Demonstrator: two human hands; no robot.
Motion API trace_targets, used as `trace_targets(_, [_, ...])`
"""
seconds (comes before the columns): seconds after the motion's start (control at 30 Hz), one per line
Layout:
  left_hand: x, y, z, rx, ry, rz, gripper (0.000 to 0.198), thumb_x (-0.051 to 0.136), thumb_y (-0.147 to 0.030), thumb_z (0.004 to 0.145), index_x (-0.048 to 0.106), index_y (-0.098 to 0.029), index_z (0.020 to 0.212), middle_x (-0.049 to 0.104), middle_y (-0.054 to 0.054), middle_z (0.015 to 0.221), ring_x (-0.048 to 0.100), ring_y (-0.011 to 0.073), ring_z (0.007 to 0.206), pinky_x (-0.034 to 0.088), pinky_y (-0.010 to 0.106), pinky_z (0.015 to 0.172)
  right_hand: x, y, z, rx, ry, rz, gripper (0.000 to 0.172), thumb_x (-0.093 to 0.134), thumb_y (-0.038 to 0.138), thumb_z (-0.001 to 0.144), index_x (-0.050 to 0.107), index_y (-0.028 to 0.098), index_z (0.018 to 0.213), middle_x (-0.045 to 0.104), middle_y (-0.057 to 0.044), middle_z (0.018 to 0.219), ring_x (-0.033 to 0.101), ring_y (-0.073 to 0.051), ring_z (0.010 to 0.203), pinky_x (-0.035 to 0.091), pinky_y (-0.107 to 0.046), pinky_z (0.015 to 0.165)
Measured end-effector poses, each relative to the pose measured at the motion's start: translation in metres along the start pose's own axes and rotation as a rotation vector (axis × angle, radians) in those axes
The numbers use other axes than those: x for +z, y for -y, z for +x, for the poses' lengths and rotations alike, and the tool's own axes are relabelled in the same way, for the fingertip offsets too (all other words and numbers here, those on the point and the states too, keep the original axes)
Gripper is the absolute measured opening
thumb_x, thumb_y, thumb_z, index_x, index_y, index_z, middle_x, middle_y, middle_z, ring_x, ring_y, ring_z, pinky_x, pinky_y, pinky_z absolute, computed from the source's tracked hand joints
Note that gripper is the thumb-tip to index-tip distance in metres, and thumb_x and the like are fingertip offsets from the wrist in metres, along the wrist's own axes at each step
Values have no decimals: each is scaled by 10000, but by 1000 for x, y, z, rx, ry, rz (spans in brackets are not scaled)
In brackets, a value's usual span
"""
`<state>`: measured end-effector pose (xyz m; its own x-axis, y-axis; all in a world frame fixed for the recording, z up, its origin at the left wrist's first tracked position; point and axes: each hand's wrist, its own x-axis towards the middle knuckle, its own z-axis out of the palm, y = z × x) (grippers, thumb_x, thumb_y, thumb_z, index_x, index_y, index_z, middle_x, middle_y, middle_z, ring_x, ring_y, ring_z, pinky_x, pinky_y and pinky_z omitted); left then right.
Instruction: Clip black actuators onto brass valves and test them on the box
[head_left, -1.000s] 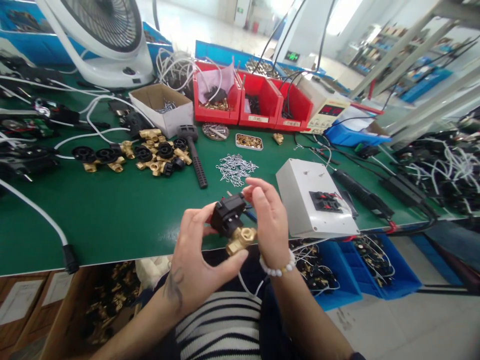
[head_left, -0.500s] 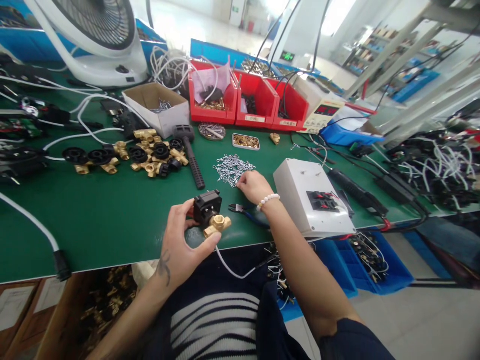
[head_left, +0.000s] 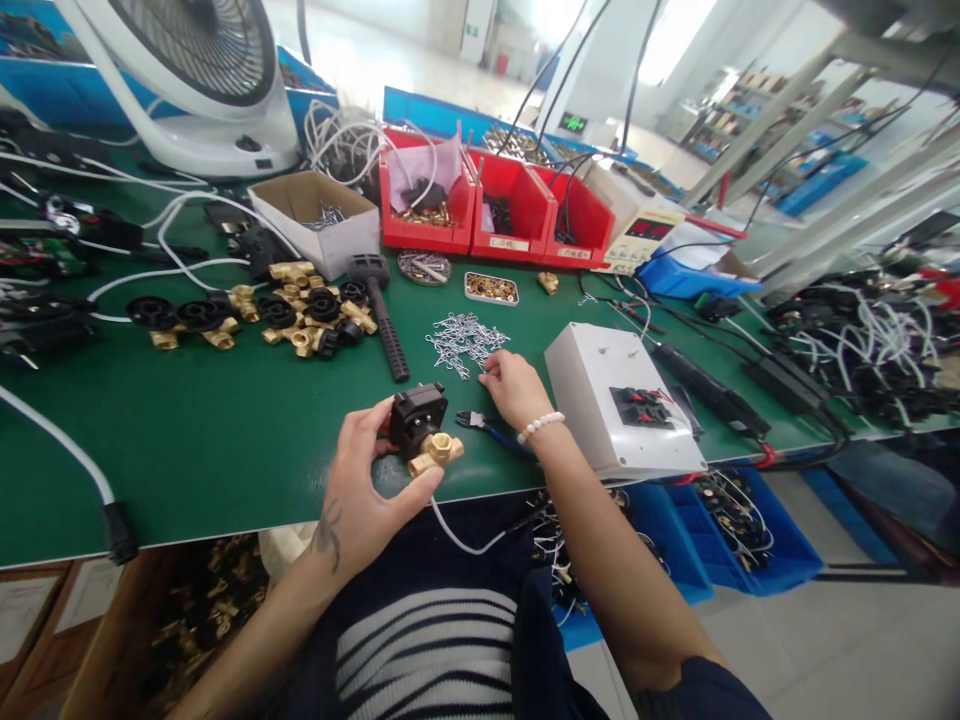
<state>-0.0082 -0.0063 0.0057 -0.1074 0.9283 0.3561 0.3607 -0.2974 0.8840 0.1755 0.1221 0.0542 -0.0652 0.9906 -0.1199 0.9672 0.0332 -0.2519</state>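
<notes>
My left hand [head_left: 367, 490] grips a valve [head_left: 424, 432] with a black plastic top and a brass fitting below, held just above the front edge of the green table [head_left: 225, 430]. A white wire hangs from the valve toward my lap. My right hand [head_left: 510, 385] rests on the table at the near edge of a heap of small metal clips [head_left: 465, 340], fingers curled and pinched at the clips; what they hold is too small to make out. Pliers [head_left: 487, 428] with dark blue handles lie between the two hands.
A white box [head_left: 622, 400] with red and black terminals stands to the right. Brass and black valve parts [head_left: 300, 310] and a black mallet [head_left: 382, 310] lie left of centre. Red bins [head_left: 495, 205], a cardboard box [head_left: 319, 215], a fan [head_left: 202, 80] stand behind. Blue crates [head_left: 720, 520] sit below the table edge.
My right hand left the valve and reached forward to the clip heap, where it now sits slightly nearer. My left hand lowered the valve toward the table edge.
</notes>
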Motion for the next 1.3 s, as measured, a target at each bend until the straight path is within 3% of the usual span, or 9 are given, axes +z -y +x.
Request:
trace_targets(0.3, [0, 2, -2, 2, 1, -1, 644, 734, -369, 812, 477, -217, 1383, 518, 70, 1199, 572, 196, 1107, 593, 309, 903, -9, 1, 1, 2, 99, -99, 242, 501, 38, 937, 679, 85, 1095, 669, -210, 1169, 645, -279, 1087, 458, -330, 902])
trace_targets(0.47, [0, 1, -1, 14, -6, 2, 640, 737, -366, 805, 485, -235, 1378, 522, 64, 1199, 581, 205, 1111, 598, 325, 900, -15, 1, 5, -23, 150, -70, 239, 566, 0, 871, 675, 69, 1073, 710, -193, 1087, 659, -275, 1059, 463, -307, 870])
trace_targets(0.67, [0, -2, -3, -3, 13, 5, 663, 727, -360, 815, 471, -249, 1416, 507, 68, 1230, 581, 208, 1142, 595, 334, 917, -9, -1, -16, -50, 29, 79, 166, 511, 86, 954, 664, 114, 1013, 700, -139, 1095, 658, -206, 1030, 469, -297, 917])
trace_targets(0.73, [0, -3, -3, -1, 19, 30, 670, 730, -369, 810, 477, -245, 1418, 509, 66, 1202, 593, 207, 1100, 597, 347, 907, -8, -3, -26, -61, -9, 205, 175, 475, 114, 978, 630, 124, 1058, 709, -93, 1030, 681, -153, 896, 503, -272, 851])
trace_targets(0.83, [0, -9, -3, 20, 0, 109, 666, 723, -387, 799, 499, -239, 1408, 514, 55, 1115, 603, 211, 1017, 599, 377, 877, -12, -4, -45, -131, -39, 652, 131, 521, 163, 960, 618, 141, 1045, 705, -27, 878, 666, -111, 688, 535, -253, 723])
trace_targets(0.93, [0, -20, -3, 73, -15, 193, 679, 711, -388, 791, 498, -230, 1417, 514, 53, 1074, 588, 216, 981, 596, 383, 856, -26, -1, -70, -282, -22, 969, 94, 621, 221, 924, 662, 167, 989, 691, 3, 812, 659, -102, 672, 543, -249, 711])
trace_targets(1.1, [-4, -42, -3, 180, -24, 265, 690, 710, -378, 782, 489, -214, 1416, 509, 59, 1060, 567, 214, 946, 587, 360, 816, -48, 9, -105, -564, -35, 866, 177, 604, 132, 937, 754, 222, 962, 666, -7, 944, 647, -93, 788, 531, -219, 701])
trace_targets(1.2, [-7, -52, -3, 204, -16, 292, 695, 712, -383, 776, 484, -215, 1410, 507, 63, 1054, 574, 220, 941, 584, 375, 819, -51, 14, -114, -565, -116, 828, 211, 576, 118, 961, 723, 235, 1056, 680, -3, 916, 671, -107, 784, 553, -235, 718])
trace_targets(1.3, [-9, -57, -4, 221, -5, 306, 691, 715, -388, 770, 485, -212, 1397, 516, 69, 1053, 581, 225, 938, 590, 387, 810, -51, 18, -116, -544, -225, 756, 127, 618, 126, 942, 689, 229, 958, 701, -4, 887, 685, -139, 800, 571, -268, 742])
